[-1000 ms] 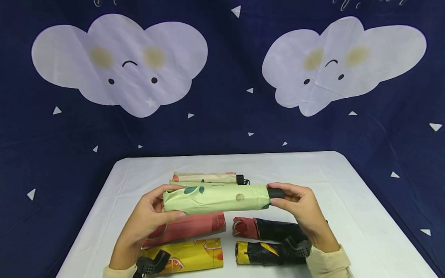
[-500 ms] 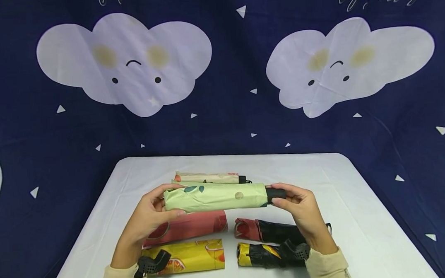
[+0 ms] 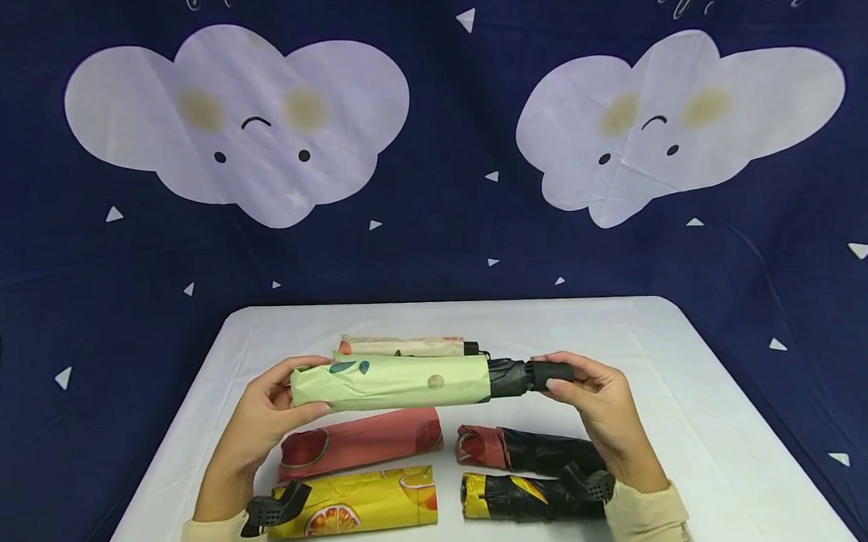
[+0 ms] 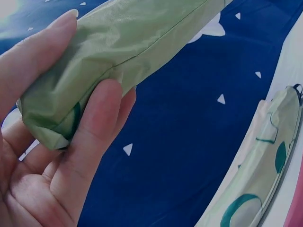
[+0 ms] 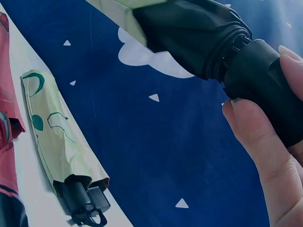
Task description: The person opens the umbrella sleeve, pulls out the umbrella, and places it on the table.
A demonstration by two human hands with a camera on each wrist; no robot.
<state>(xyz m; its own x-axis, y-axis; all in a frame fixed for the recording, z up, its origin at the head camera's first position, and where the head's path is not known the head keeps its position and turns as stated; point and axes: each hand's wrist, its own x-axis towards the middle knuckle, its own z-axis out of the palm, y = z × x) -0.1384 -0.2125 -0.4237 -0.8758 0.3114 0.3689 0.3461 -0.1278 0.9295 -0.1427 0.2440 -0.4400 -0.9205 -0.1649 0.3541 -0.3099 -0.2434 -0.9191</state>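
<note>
Above the table, my left hand (image 3: 261, 412) grips the closed end of a light green umbrella sleeve (image 3: 398, 383) with dark green leaf prints. Thumb and fingers lie on opposite sides of the cloth in the left wrist view. My right hand (image 3: 600, 401) pinches the black handle (image 5: 258, 71) of a folding umbrella (image 3: 507, 378). Part of its folded black canopy shows between handle and sleeve; the rest is hidden inside. In the right wrist view, thumb and a finger press on the handle's sides.
On the white table (image 3: 702, 421) lie a red sleeve (image 3: 361, 444) and a yellow orange-print sleeve (image 3: 360, 501). To their right are a red-and-black umbrella (image 3: 551, 448) and a yellow-and-black umbrella (image 3: 534, 495). Behind lie a cream umbrella (image 3: 408, 346) and a green-print one (image 5: 54, 125).
The green sleeve and my left hand have moved left, while my right hand has shifted right with the handle. A stretch of black canopy now shows between them.
</note>
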